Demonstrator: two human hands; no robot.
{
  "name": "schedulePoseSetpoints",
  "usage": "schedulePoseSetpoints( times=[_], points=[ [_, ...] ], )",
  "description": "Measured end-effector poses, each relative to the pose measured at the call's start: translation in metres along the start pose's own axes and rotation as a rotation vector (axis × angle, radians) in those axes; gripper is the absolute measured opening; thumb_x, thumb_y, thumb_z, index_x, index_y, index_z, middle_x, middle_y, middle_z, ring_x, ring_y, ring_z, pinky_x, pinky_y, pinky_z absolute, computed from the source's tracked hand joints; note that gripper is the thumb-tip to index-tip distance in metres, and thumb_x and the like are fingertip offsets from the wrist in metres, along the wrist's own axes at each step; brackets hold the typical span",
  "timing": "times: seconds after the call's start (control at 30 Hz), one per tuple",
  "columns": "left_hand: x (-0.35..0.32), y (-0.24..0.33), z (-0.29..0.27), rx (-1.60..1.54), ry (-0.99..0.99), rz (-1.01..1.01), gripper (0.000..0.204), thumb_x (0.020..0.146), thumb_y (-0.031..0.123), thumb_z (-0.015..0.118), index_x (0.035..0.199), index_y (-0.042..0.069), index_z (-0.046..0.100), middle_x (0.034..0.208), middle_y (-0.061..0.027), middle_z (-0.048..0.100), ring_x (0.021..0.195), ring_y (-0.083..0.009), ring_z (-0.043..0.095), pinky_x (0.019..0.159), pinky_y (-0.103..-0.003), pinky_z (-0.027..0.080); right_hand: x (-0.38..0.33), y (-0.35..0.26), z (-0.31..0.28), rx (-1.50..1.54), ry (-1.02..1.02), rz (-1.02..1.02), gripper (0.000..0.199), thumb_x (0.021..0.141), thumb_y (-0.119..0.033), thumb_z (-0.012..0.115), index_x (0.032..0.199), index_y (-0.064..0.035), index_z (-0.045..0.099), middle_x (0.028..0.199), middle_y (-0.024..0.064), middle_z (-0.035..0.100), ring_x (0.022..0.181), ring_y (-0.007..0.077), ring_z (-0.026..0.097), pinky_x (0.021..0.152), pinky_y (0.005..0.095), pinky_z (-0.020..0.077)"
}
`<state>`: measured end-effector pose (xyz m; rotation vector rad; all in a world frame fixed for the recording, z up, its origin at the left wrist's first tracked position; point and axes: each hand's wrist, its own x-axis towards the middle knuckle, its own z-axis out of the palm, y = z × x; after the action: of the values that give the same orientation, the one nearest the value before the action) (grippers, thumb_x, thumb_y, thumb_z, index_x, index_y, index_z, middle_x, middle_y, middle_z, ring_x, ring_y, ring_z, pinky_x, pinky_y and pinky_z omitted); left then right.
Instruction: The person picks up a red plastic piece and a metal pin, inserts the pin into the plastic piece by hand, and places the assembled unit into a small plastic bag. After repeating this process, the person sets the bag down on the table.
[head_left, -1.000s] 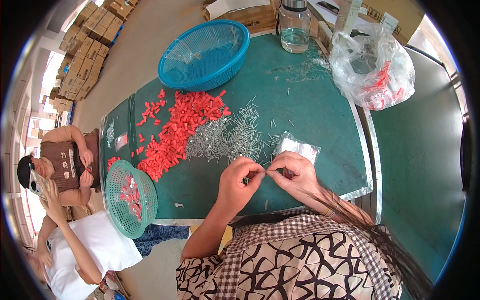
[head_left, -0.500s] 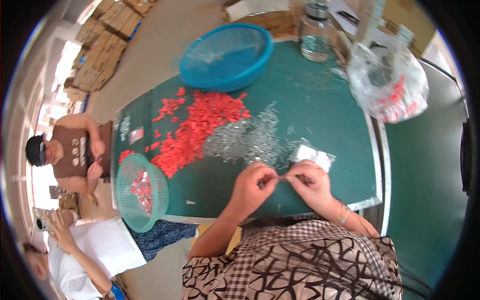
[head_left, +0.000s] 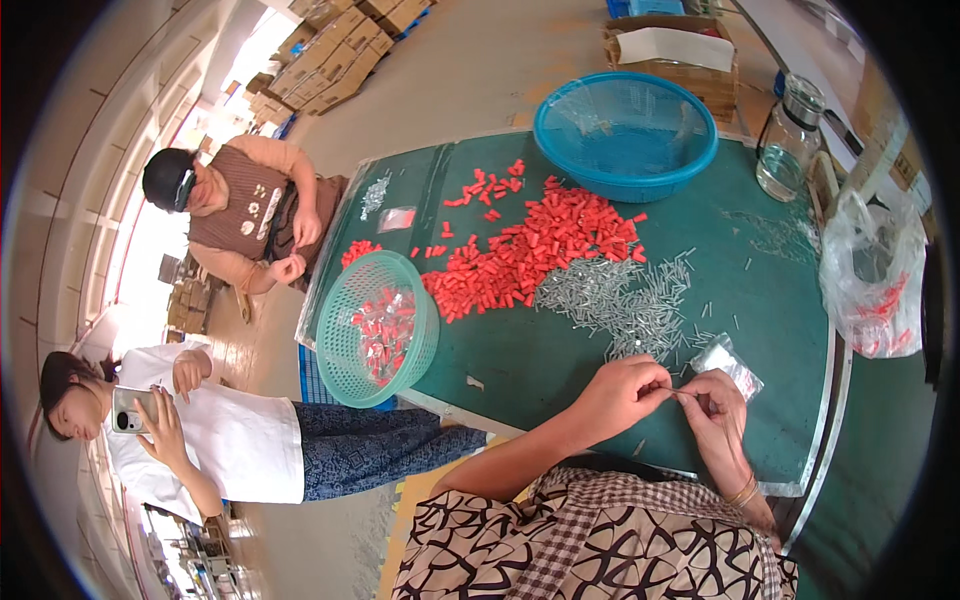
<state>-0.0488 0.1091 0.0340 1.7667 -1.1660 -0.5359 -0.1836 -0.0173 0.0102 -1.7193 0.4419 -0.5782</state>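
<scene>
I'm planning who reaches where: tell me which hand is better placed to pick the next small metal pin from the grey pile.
Probably the left hand: the grey pin pile lies straight beyond it, while the right hand sits beside the small clear bag. Both hands are pinching together now.

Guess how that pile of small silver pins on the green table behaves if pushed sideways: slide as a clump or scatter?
Probably scatter. The silver pins lie loose and criss-crossed, with strays already spread over the green table. They look thin and round, so likely to roll. They seem light, so a push may fan them toward the red caps.
</scene>
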Motion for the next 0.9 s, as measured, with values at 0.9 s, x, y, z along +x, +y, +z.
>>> schedulePoseSetpoints(
  times=[0.9],
  points=[
    [-0.046, -0.007, -0.087, -0.384, 0.732, -0.187, 0.004, 0.086, 0.004, 0.064, 0.088, 0.004, 0.061, 0.077, -0.003, 0.058, 0.067, -0.0141, 0.056, 0.065, -0.026, 0.046, -0.004, 0.034, -0.012, 0.57, 0.004, 0.44, 0.005, 0.091, -0.008, 0.062, 0.092, -0.003, 0.062, 0.066, -0.0035, 0.053, 0.043, 0.0014, 0.036, 0.036, 0.018, 0.027]
  ],
)
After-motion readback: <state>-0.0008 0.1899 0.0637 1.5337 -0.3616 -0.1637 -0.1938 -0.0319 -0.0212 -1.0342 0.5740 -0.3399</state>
